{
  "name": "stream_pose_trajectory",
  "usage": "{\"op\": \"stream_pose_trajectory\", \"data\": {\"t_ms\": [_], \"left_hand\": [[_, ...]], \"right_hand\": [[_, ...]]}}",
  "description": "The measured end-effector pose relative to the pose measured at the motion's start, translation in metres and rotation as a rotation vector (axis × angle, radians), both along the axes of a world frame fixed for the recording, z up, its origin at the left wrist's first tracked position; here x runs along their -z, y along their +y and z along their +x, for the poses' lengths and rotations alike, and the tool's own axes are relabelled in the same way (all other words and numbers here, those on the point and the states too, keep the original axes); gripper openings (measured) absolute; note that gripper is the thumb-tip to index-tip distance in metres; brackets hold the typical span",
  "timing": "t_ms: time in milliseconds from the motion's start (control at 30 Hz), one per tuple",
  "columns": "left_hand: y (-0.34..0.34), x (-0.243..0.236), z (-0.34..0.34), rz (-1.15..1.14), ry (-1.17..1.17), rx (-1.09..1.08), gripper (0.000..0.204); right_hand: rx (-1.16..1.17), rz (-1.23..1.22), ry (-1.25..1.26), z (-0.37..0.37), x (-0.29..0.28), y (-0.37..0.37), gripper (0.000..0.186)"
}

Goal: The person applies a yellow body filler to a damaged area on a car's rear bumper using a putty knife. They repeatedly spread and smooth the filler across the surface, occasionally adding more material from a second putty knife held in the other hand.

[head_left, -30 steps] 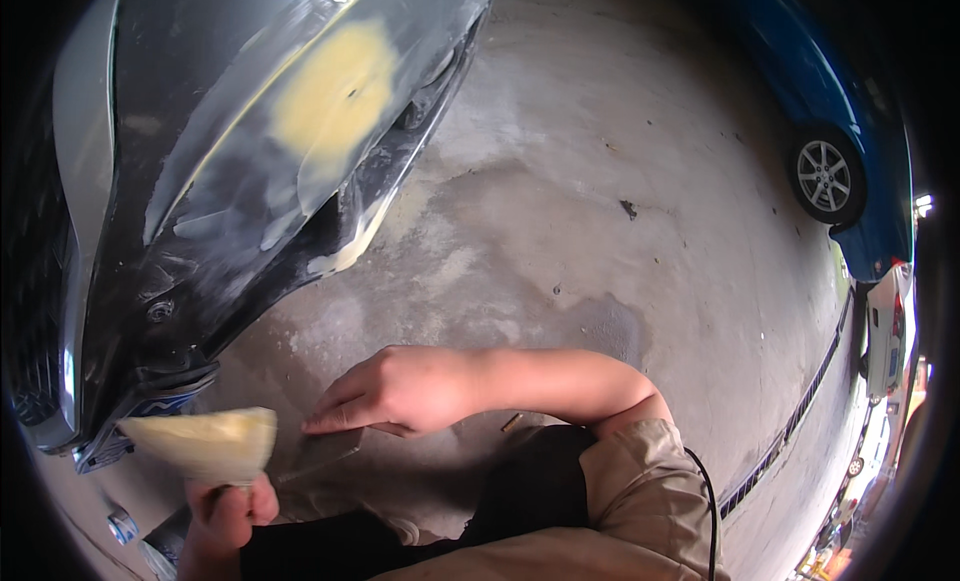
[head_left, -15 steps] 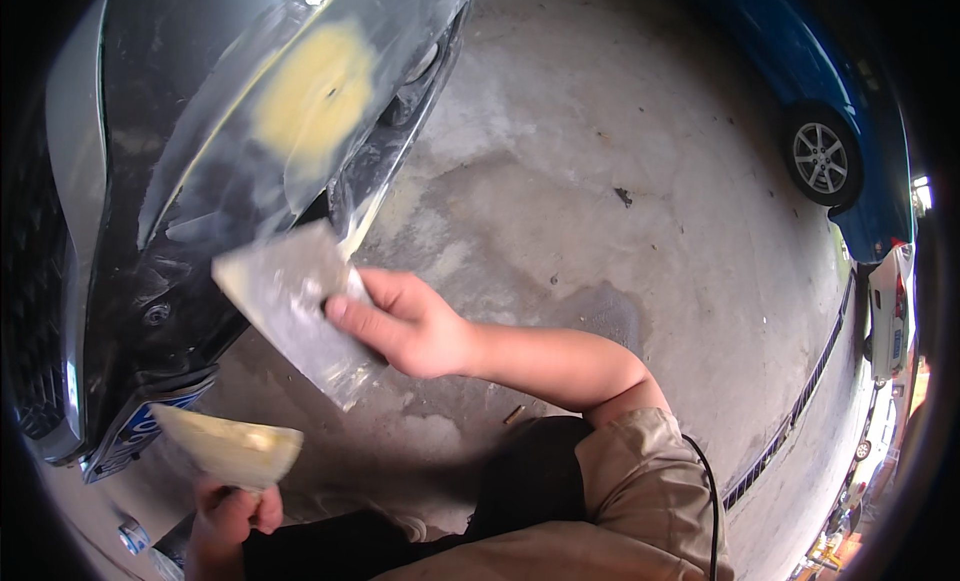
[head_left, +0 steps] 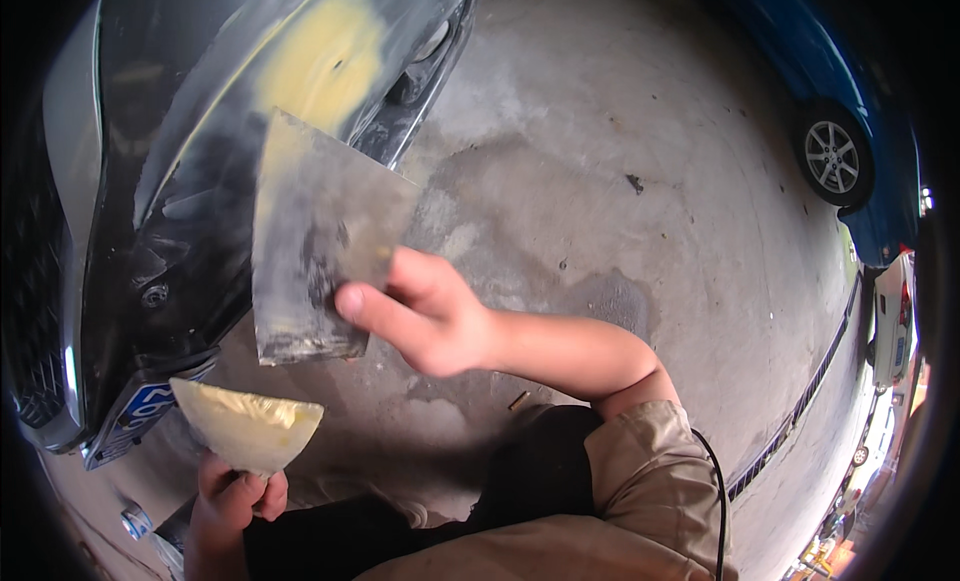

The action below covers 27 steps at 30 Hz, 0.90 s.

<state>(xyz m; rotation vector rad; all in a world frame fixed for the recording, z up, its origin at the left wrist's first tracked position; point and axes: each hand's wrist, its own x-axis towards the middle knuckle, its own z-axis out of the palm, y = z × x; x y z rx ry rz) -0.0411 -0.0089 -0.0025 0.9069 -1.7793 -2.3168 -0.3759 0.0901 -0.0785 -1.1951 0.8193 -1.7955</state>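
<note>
At right, blue car, grey plate in right hand, partly hiding bumper, yellow-smeared spreader in left hand

Left of the left hand's grip, on the dark car's front: blue plate, pale characters, slanted from where I stand. Far right of the right hand's grip, white car: markings too small to read.

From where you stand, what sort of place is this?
Probably a car body repair area: the dark car bears a yellow filler-like patch, the right hand holds a flat, smeared scraper, and a blue car stands on the concrete-looking floor.
</note>
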Motion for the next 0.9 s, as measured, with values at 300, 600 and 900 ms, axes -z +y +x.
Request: {"op": "stream_pose_trajectory", "data": {"t_ms": [300,600,900], "left_hand": [[-0.004,0.002,-0.014,-0.015,0.103,-0.083,0.022],[-0.010,0.011,-0.006,-0.095,0.187,-0.137,0.025],[0.001,0.027,-0.021,-0.310,0.031,-0.246,0.023]], "right_hand": [[0.318,-0.147,0.714,0.011,0.001,0.002,0.036],[0.080,0.159,0.620,0.016,0.023,0.000,0.013],[0.220,0.418,-0.154,0.016,0.039,0.004,0.022]]}}
